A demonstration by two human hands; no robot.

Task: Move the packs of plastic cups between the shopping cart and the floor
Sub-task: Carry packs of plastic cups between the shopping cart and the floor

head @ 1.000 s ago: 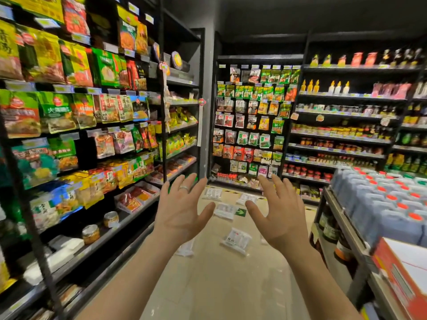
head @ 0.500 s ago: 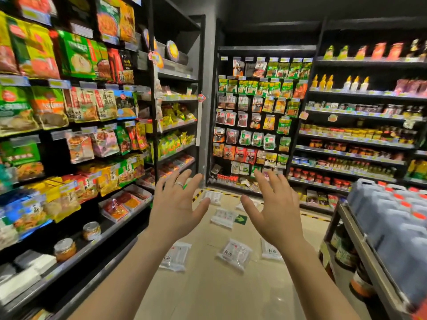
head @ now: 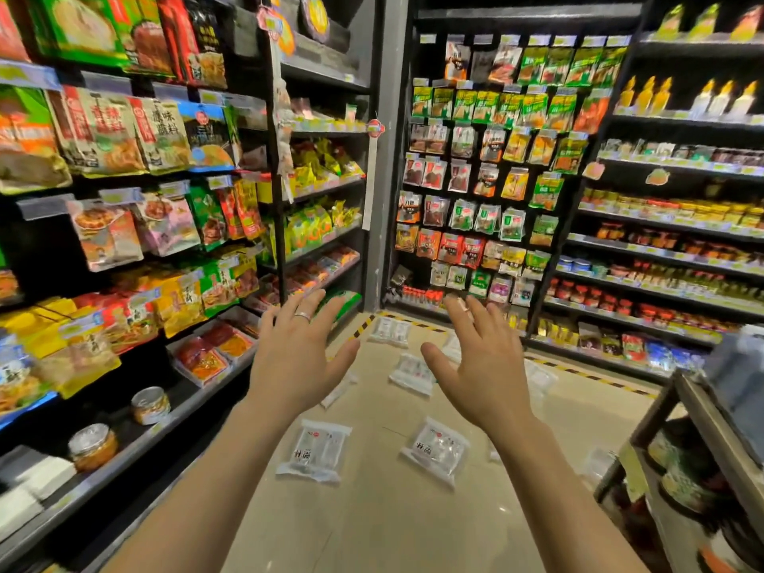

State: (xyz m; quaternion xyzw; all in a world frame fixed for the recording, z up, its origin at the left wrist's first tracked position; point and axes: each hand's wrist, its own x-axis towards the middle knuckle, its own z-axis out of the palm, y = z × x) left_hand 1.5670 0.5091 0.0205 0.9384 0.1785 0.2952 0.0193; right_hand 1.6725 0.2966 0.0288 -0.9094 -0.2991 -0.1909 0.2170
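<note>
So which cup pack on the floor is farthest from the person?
The pack of plastic cups beside the yellow-black floor tape; every other pack lies nearer the person.

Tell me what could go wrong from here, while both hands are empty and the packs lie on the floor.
1. The near left pack and the near right pack lie in the walking path, so a step might crush one or slip on it.
2. The jar stands near the edge of the shelf; an elbow could knock it off while bending down.
</note>
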